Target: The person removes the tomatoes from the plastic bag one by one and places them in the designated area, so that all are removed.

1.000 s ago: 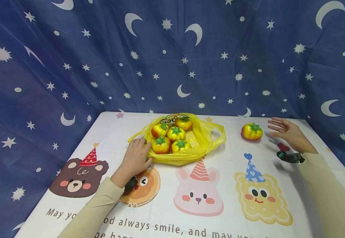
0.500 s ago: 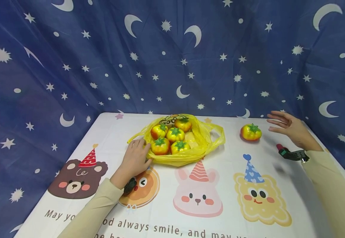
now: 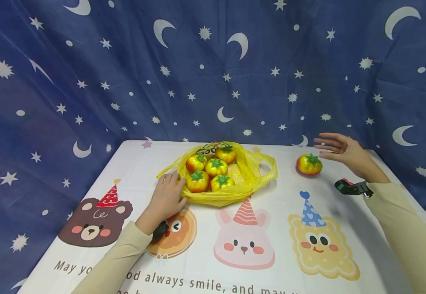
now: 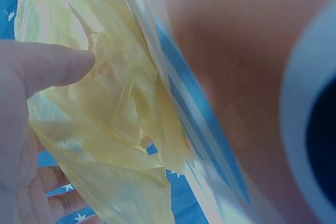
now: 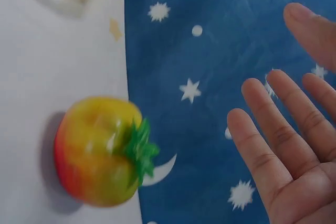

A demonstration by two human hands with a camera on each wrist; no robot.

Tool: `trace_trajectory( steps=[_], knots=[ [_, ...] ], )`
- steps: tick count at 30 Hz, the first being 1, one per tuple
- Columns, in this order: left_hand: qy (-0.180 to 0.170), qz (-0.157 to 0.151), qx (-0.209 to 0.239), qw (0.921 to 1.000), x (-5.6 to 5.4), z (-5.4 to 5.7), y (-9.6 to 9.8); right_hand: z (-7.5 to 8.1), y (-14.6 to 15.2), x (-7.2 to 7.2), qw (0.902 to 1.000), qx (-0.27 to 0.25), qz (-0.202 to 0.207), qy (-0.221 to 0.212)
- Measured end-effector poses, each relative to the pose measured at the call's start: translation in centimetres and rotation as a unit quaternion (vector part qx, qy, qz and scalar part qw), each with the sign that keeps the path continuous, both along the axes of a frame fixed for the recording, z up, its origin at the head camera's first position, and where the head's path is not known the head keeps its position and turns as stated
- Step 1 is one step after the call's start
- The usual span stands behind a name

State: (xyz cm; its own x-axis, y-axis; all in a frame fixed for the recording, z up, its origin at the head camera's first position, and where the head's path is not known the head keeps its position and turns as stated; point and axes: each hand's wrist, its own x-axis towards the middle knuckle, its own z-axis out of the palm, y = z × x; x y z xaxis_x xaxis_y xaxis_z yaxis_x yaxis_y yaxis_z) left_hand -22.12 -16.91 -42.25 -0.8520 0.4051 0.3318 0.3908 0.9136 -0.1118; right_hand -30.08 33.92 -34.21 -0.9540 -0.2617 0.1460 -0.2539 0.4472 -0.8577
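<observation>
A yellow plastic bag [image 3: 220, 199] lies with its mouth open at the table's middle, several glossy yellow-red tomatoes [image 3: 216, 167] with green star-shaped tops inside it. My left hand [image 3: 166, 195] holds the bag's left rim; in the left wrist view the thumb [image 4: 63, 66] lies against the thin plastic and other fingers show behind it. One more tomato [image 3: 309, 164] sits alone on the table at the right. Just above and right of it hovers my right hand [image 3: 345, 153], fingers spread and nothing in them. The right wrist view shows this tomato [image 5: 100, 153] apart from the fingers.
The white tablecloth [image 3: 268, 245] carries printed cartoon animals and lettering. A blue curtain [image 3: 213, 81] with moons and stars hangs right behind the table's back edge. One handle [image 3: 269, 167] of the bag spreads out to the right.
My right hand has risen a little and then moved left, so its fingertips now come over the lone tomato's right side. The left hand and the bag stay in place.
</observation>
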Motion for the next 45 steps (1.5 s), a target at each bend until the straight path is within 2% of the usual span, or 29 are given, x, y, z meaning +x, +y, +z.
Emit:
trace_trajectory(
  steps=[10, 19, 27, 31, 34, 36, 40, 45],
  knots=[
    [0.007, -0.004, -0.011, 0.9999, 0.0, 0.1, 0.0, 1.7, -3.5, -0.2, 0.9976, 0.064, 0.027, -0.011],
    [0.012, -0.006, -0.009, 0.9999, -0.1, 0.1, 0.1, 1.9, -6.8, -0.9, 0.9955, 0.067, 0.066, -0.013],
    [0.037, -0.026, 0.003, 0.9990, -0.2, 0.1, 0.0, 1.7, -9.7, -1.3, 0.9897, 0.029, 0.140, -0.007],
    [0.071, -0.063, 0.014, 0.9954, -0.3, 0.1, -0.1, 1.4, -11.0, -1.4, 0.9854, 0.027, 0.168, -0.007],
    [0.096, -0.118, 0.021, 0.9882, -0.5, 0.2, 0.0, 1.1, -12.0, -1.5, 0.9833, 0.027, 0.179, -0.010],
    [0.109, -0.163, 0.020, 0.9803, -0.6, 0.2, 0.1, 1.1, -12.6, -1.4, 0.9814, 0.025, 0.190, -0.009],
    [0.116, -0.237, 0.001, 0.9646, -0.8, 0.3, 0.2, 0.8, -13.8, -1.4, 0.9807, 0.015, 0.193, -0.027],
    [0.107, -0.284, -0.030, 0.9523, -0.6, 0.3, 0.4, 0.1, -15.5, -1.5, 0.9773, -0.004, 0.207, -0.046]
  ],
)
